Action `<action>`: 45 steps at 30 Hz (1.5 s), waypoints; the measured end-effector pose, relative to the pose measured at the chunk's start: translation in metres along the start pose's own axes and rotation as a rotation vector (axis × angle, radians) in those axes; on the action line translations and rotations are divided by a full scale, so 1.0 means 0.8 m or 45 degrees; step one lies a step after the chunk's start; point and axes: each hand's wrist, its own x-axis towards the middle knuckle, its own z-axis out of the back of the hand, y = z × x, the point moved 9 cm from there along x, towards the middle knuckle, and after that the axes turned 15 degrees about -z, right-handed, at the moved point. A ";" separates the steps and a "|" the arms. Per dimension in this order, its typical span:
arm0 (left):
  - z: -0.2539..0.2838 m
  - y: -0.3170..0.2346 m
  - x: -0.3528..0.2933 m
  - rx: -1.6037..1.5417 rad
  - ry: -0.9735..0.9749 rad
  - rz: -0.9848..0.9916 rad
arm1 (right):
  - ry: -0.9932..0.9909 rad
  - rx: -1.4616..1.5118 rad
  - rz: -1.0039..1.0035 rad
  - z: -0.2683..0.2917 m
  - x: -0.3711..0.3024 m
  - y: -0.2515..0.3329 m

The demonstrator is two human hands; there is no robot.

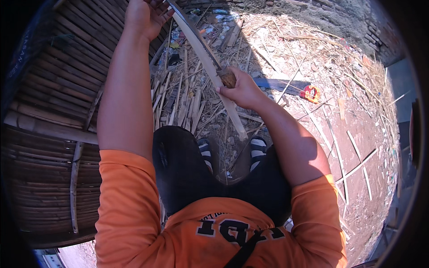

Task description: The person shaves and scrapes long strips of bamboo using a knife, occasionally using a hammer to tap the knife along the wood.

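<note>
A littered reddish-brown ground surface [384, 129] forms the work area, part in sunlight and part in shadow. A brown panel of close-set slats [44, 183] occupies the left side, crossed by a thick pale pole [49, 128]. The operator wears an orange short-sleeved shirt [181, 252] and black trousers [178, 172], with the knees bent and apart. A rough grey-brown brick wall [371, 33] borders the ground at upper right.

A long, flat, pale wooden strip [203, 56] extends obliquely from the left hand [146, 20] down to a lower end between the feet. A long, narrow, dark metal blade [196, 38] lies along the upper part of the strip.

The left hand is at the upper end of the strip and blade. Its fingers are parted and slightly bent; whether they touch either item cannot be told. The right hand [241, 90] is closed around a rough brown wooden handle [227, 77] at the lower end of the blade, with its thumb on or against the strip.

Loose pale wood slivers [192, 105] lie on the ground left of the strip. A flat dark blue piece [281, 85] lies beyond the right wrist, with a small red-and-yellow part [310, 94] at its right end. Black-and-white striped footwear [258, 149] covers both feet.
</note>
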 end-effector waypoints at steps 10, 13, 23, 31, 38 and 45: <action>0.105 0.144 -0.053 -0.134 -0.372 0.624 | 0.214 -0.049 -0.162 -0.006 -0.027 0.017; 0.087 0.165 -0.059 0.186 -0.294 0.699 | 0.237 -0.154 -0.129 0.000 -0.021 0.006; 0.115 0.266 -0.098 -0.396 -0.616 0.656 | 0.344 -0.367 -0.140 -0.026 -0.017 -0.004; 0.159 0.110 -0.102 -0.455 -0.564 -0.111 | -0.021 -0.390 -0.244 0.069 0.008 -0.023; 0.188 0.044 -0.165 0.117 -0.861 -0.304 | -0.209 -0.612 -0.471 0.101 0.018 -0.060; 0.198 0.090 -0.170 -0.301 -0.727 -0.297 | -0.125 -0.634 -0.500 0.061 0.024 -0.105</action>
